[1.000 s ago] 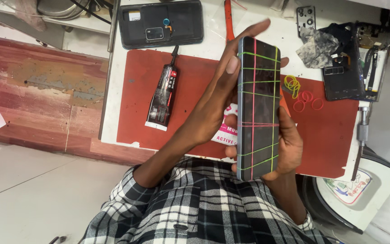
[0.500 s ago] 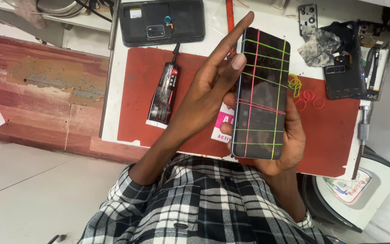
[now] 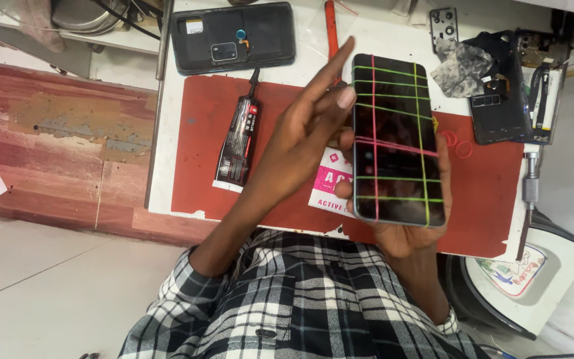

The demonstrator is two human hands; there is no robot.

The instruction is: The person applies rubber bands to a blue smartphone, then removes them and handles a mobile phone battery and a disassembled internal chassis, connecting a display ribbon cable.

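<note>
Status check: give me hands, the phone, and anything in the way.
Right hand cradles the rubber-banded phone, screen up. Left hand touches its left edge, index finger raised. Glue tube lies apart on the red mat.

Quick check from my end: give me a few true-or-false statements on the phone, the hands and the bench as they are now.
1. Coloured rubber bands cross the phone screen. True.
2. The right hand holds the phone from beneath. True.
3. The left hand grips the glue tube. False: the tube lies on the red mat, untouched.
4. The phone lies flat on the mat. False: it is held above it.
5. An opened phone back lies beyond the mat. True.
</note>
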